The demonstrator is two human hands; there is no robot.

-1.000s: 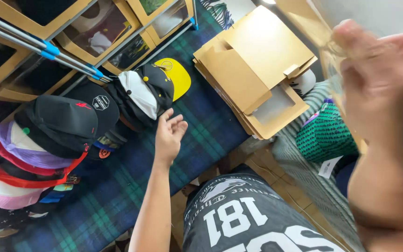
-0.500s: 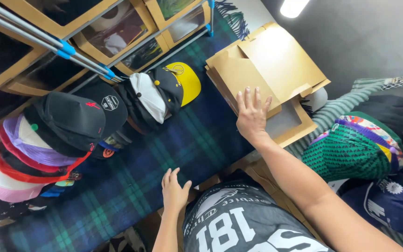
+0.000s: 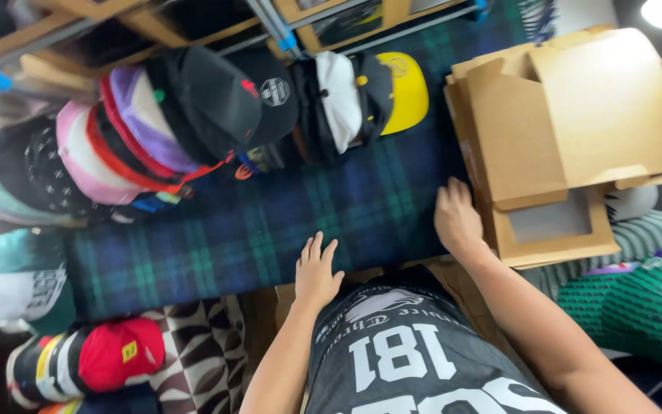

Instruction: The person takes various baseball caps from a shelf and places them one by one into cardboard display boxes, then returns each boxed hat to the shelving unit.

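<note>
We see dark plaid blanket (image 3: 285,222) covering surface; row of stacked caps (image 3: 193,130) along far edge, flattened cardboard boxes (image 3: 568,138) at right end, both our palms resting flat.

Blue-green plaid cloth (image 3: 285,222), yellow-brimmed cap (image 3: 400,92), red cap (image 3: 120,354), brown cardboard box (image 3: 576,130).

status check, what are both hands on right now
Left hand flat and open on the plaid cloth. Right hand open against the edge of the cardboard stack. Row of caps beyond, untouched.
</note>
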